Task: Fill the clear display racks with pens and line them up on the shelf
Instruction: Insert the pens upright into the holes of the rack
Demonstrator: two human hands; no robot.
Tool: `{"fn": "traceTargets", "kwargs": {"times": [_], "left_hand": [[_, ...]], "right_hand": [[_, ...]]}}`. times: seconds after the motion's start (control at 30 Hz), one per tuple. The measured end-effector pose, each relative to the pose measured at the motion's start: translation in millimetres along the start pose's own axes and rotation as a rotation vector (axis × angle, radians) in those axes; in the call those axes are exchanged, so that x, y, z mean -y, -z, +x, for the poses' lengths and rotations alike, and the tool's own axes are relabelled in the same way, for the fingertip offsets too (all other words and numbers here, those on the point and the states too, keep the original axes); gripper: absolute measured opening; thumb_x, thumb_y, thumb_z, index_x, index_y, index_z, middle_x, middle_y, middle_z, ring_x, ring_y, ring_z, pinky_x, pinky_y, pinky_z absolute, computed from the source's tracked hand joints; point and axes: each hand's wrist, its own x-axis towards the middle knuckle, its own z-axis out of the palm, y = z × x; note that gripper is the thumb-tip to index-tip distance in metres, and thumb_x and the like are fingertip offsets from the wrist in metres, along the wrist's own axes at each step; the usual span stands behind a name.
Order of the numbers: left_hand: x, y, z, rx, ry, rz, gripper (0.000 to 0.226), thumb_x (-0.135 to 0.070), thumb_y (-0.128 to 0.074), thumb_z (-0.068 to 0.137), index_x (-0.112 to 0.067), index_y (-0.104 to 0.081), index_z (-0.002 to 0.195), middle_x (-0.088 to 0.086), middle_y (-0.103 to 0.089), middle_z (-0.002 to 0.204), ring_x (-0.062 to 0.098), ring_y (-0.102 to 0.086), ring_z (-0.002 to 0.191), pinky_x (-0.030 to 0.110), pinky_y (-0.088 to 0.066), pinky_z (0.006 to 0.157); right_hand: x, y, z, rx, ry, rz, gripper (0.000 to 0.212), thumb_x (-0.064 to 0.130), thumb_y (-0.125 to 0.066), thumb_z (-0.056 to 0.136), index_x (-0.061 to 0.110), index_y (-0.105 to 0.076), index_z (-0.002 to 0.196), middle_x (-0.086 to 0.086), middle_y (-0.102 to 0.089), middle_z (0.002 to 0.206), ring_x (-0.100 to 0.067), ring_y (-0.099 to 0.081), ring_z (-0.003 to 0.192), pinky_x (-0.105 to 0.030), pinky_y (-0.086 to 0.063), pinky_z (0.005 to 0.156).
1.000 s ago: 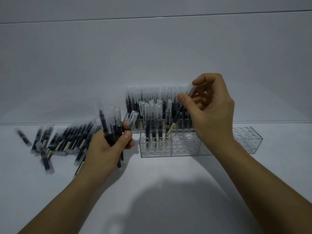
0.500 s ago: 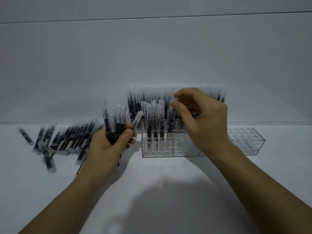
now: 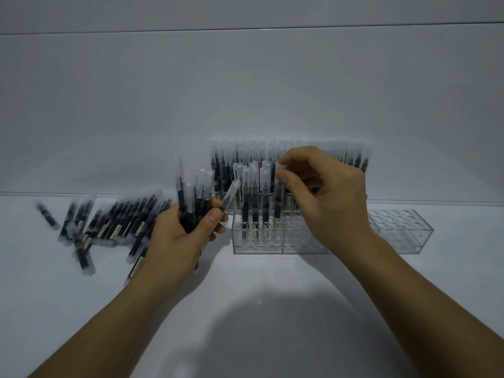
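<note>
A clear rack [image 3: 259, 248] stands on the white shelf [image 3: 259, 296], with several black pens with frosted caps upright in its left holes. My right hand [image 3: 330, 197] hovers over it, thumb and forefinger curled round the cap of a pen [image 3: 277, 211] that stands in a hole. My left hand [image 3: 180, 238], just left of the rack, grips a bundle of pens [image 3: 195, 197] upright, and its thumb pushes one pen [image 3: 230, 195] out toward the rack. Behind stands a second rack [image 3: 351, 156] full of pens.
A loose heap of pens [image 3: 114, 222] lies on the shelf to the left, partly under my left wrist. An empty clear rack [image 3: 403, 230] sits to the right of the front one. A white back wall [image 3: 245, 105] rises close behind the racks.
My right hand came down with the tilted pen and stood it upright in a hole of the front rack. My left hand stayed in place with its bundle.
</note>
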Motion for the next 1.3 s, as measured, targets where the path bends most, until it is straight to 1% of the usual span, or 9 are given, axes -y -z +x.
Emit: {"fn": "traceTargets", "kwargs": {"times": [0.33, 0.53, 0.67, 0.8, 0.9, 0.97, 1.07, 1.2, 1.3], "left_hand": [[-1, -1, 0, 0.004, -0.003, 0.006, 0.021, -0.032, -0.063, 0.084, -0.020, -0.069, 0.101, -0.002, -0.075, 0.088, 0.014, -0.071, 0.080, 0.020, -0.057, 0.072], [-1, 0, 0, -0.008, 0.001, 0.023, 0.021, -0.034, -0.063, 0.084, -0.022, -0.070, 0.100, -0.001, -0.075, 0.084, 0.012, -0.071, 0.079, 0.021, -0.057, 0.069], [-3, 0, -1, -0.001, -0.012, 0.035, 0.018, -0.031, -0.064, 0.085, -0.020, -0.070, 0.098, 0.001, -0.074, 0.079, 0.011, -0.071, 0.074, 0.020, -0.056, 0.067], [-10, -1, -3, 0.078, -0.057, 0.041, 0.022, -0.028, -0.063, 0.086, -0.011, -0.070, 0.098, 0.003, -0.074, 0.076, 0.010, -0.070, 0.068, 0.019, -0.054, 0.063], [-14, -3, -5, 0.139, -0.107, 0.066, 0.021, -0.025, -0.062, 0.085, -0.009, -0.070, 0.095, 0.001, -0.074, 0.074, 0.007, -0.068, 0.064, 0.015, -0.051, 0.059], [-15, -4, -7, 0.157, -0.116, 0.049, 0.020, -0.023, -0.061, 0.084, -0.007, -0.069, 0.094, -0.001, -0.074, 0.074, 0.005, -0.068, 0.063, 0.013, -0.050, 0.058], [-13, -5, -7, 0.147, -0.126, 0.038, 0.022, -0.023, -0.061, 0.085, -0.008, -0.069, 0.099, -0.004, -0.075, 0.077, 0.005, -0.069, 0.066, 0.013, -0.051, 0.059], [-12, -4, -5, 0.079, -0.142, 0.053, 0.022, -0.027, -0.059, 0.086, -0.016, -0.070, 0.101, -0.018, -0.075, 0.083, -0.002, -0.070, 0.081, 0.009, -0.050, 0.068], [-10, -1, -3, 0.022, -0.123, 0.079, 0.022, -0.037, -0.059, 0.085, -0.024, -0.071, 0.097, -0.021, -0.070, 0.074, -0.005, -0.065, 0.074, 0.008, -0.048, 0.068]], "right_hand": [[-4, -2, 1, 0.078, 0.010, -0.092, 0.010, 0.013, -0.076, 0.092, 0.012, -0.076, 0.102, 0.006, -0.072, 0.087, -0.004, -0.064, 0.077, -0.014, -0.054, 0.075], [4, -2, -2, -0.015, 0.049, -0.176, 0.013, 0.014, -0.076, 0.091, 0.010, -0.072, 0.103, 0.002, -0.061, 0.087, -0.006, -0.052, 0.073, -0.013, -0.044, 0.071], [21, -12, -12, 0.036, 0.058, -0.040, 0.016, 0.013, -0.074, 0.093, 0.010, -0.069, 0.107, 0.005, -0.064, 0.083, -0.009, -0.056, 0.067, -0.012, -0.045, 0.066], [33, -22, -21, 0.201, -0.109, 0.157, 0.038, 0.023, -0.075, 0.092, 0.018, -0.063, 0.128, 0.005, -0.071, 0.093, -0.010, -0.065, 0.067, -0.012, -0.049, 0.064], [37, -25, -24, 0.256, -0.248, 0.305, 0.041, 0.029, -0.076, 0.090, 0.019, -0.062, 0.128, 0.001, -0.071, 0.087, -0.016, -0.070, 0.070, -0.022, -0.055, 0.062], [39, -27, -24, 0.253, -0.312, 0.397, 0.032, 0.019, -0.079, 0.090, 0.018, -0.065, 0.119, 0.002, -0.070, 0.084, -0.018, -0.070, 0.070, -0.021, -0.054, 0.061], [40, -27, -24, 0.222, -0.358, 0.496, 0.026, 0.009, -0.077, 0.089, 0.016, -0.066, 0.112, 0.002, -0.069, 0.082, -0.011, -0.067, 0.069, -0.018, -0.052, 0.063], [41, -22, -18, 0.135, -0.394, 0.552, 0.028, 0.002, -0.076, 0.089, 0.016, -0.065, 0.111, -0.002, -0.073, 0.087, -0.016, -0.070, 0.076, -0.029, -0.060, 0.065], [38, -17, -12, 0.076, -0.387, 0.553, 0.030, 0.003, -0.076, 0.089, 0.017, -0.063, 0.113, -0.004, -0.076, 0.091, -0.020, -0.073, 0.082, -0.036, -0.063, 0.069]]}}
